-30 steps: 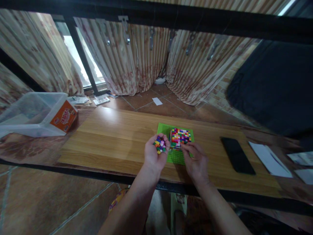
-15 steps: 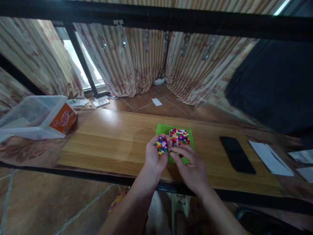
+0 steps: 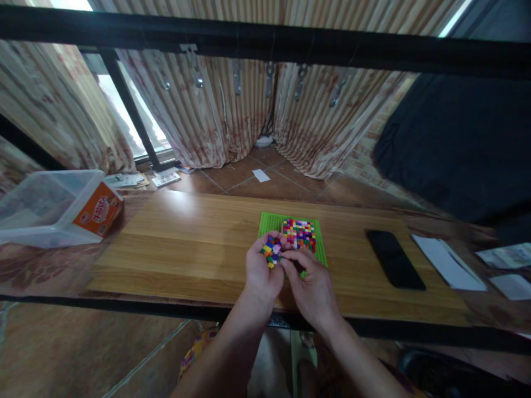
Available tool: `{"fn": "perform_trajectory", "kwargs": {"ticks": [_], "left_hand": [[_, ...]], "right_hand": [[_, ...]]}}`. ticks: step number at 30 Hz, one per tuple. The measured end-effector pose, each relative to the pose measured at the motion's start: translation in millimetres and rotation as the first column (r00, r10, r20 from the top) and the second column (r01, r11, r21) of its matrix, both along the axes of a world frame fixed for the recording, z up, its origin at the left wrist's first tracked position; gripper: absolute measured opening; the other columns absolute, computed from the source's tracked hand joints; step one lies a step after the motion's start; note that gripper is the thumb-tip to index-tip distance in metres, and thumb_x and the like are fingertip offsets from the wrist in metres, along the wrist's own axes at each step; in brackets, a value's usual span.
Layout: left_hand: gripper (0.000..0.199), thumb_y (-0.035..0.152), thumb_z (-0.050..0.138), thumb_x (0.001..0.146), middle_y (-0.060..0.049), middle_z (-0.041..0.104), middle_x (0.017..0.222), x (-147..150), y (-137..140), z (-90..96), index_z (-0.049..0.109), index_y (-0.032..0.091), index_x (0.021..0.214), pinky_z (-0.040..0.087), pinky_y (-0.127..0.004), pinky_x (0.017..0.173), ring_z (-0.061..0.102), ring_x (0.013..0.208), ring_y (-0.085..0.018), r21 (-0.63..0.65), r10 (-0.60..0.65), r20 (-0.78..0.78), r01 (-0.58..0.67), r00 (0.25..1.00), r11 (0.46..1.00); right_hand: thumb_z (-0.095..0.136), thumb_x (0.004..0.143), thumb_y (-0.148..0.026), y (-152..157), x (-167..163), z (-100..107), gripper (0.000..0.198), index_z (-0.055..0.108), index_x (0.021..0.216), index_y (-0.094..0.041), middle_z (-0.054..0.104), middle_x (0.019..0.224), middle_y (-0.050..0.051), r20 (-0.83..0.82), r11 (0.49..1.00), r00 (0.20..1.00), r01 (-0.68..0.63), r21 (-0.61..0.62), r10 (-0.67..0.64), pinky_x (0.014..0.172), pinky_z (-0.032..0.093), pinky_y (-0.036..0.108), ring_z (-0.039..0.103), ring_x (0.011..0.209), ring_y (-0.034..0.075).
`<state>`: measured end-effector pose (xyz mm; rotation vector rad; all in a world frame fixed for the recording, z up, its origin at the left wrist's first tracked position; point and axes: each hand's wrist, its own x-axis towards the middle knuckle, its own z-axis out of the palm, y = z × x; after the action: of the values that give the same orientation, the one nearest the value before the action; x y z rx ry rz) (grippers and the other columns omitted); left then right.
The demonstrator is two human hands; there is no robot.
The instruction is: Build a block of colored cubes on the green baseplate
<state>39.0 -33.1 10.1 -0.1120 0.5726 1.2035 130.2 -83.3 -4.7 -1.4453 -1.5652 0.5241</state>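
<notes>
My left hand (image 3: 259,265) is cupped palm up around a small heap of loose coloured toy bricks (image 3: 271,250). Thumb and index finger of my right hand (image 3: 309,279) are pinched together at the edge of that heap; whatever lies between the tips is too small to make out. Beneath and beyond both hands lies a green studded baseplate (image 3: 269,221). On it stands a block of tightly packed multicoloured bricks (image 3: 299,232), close behind my fingers. My hands hide the baseplate's near left part.
The wooden board (image 3: 186,243) carries a black phone (image 3: 394,258) on the right, with white paper (image 3: 448,262) beside it. At far left stands a clear plastic bin (image 3: 50,221) with an orange label. A dark bar (image 3: 265,41) crosses overhead, before curtains (image 3: 232,121).
My right hand's fingertips have moved left, from beside the left hand to the edge of the bricks in its palm. The whole view has shifted slightly.
</notes>
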Motion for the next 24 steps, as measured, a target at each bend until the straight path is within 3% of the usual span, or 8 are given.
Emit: {"fn": "perform_trajectory", "kwargs": {"ticks": [2, 5, 8, 14, 24], "left_hand": [[0.024, 0.014, 0.045, 0.086, -0.005, 0.059, 0.068, -1.6, 0.8, 0.1, 0.06, 0.011, 0.068, 0.051, -0.021, 0.059, 0.058, 0.059, -0.011, -0.03, 0.017, 0.015, -0.016, 1.0, 0.999], [0.022, 0.014, 0.046, 0.087, -0.006, 0.059, 0.069, -6.8, 2.6, -0.4, 0.06, 0.01, 0.07, 0.052, -0.02, 0.059, 0.059, 0.061, -0.01, -0.051, 0.05, 0.035, -0.048, 0.998, 0.998], [0.021, 0.014, 0.046, 0.088, -0.004, 0.057, 0.068, -13.1, 4.7, -0.8, 0.058, 0.01, 0.072, 0.044, -0.013, 0.046, 0.056, 0.055, -0.007, -0.053, 0.024, 0.022, -0.023, 0.999, 0.998], [0.02, 0.016, 0.043, 0.089, -0.002, 0.051, 0.065, -15.0, 6.1, -1.9, 0.055, 0.012, 0.074, 0.03, -0.011, 0.034, 0.048, 0.048, -0.004, -0.062, -0.053, -0.013, 0.052, 0.999, 0.997], [0.019, 0.017, 0.043, 0.089, -0.002, 0.05, 0.066, -14.9, 6.1, -2.9, 0.056, 0.011, 0.075, 0.03, -0.011, 0.034, 0.047, 0.048, -0.005, -0.053, -0.106, -0.027, 0.104, 0.994, 0.993]], "right_hand": [[0.051, 0.091, -0.031, 0.8, 8.4, 2.9, 0.019, 0.068, 0.092, -0.021, 0.068, 0.095, 0.005, 0.013, 1.0, 1.0, 0.011, 0.015, -0.011, 0.078, 0.05, 0.033, 0.064, 0.088, 0.019], [0.05, 0.091, -0.035, 3.8, 30.8, 5.0, 0.023, 0.068, 0.092, -0.021, 0.068, 0.09, 0.005, 0.035, 0.99, 0.991, 0.13, 0.046, -0.131, 0.073, 0.05, 0.032, 0.064, 0.081, 0.019], [0.05, 0.09, -0.037, 7.5, 53.4, 2.3, 0.026, 0.069, 0.09, -0.02, 0.069, 0.088, 0.006, 0.1, 0.977, 0.972, 0.209, 0.051, -0.213, 0.071, 0.05, 0.033, 0.064, 0.08, 0.021], [0.05, 0.089, -0.035, 14.1, 59.0, -8.7, 0.027, 0.071, 0.088, -0.019, 0.07, 0.088, 0.009, 0.207, 0.988, 0.966, 0.147, 0.055, -0.155, 0.075, 0.051, 0.036, 0.066, 0.081, 0.023], [0.049, 0.089, -0.026, 27.1, 45.4, -13.7, 0.023, 0.072, 0.089, -0.021, 0.071, 0.089, 0.006, 0.279, 0.993, 0.954, 0.093, 0.071, -0.11, 0.078, 0.051, 0.036, 0.066, 0.083, 0.021]]}}
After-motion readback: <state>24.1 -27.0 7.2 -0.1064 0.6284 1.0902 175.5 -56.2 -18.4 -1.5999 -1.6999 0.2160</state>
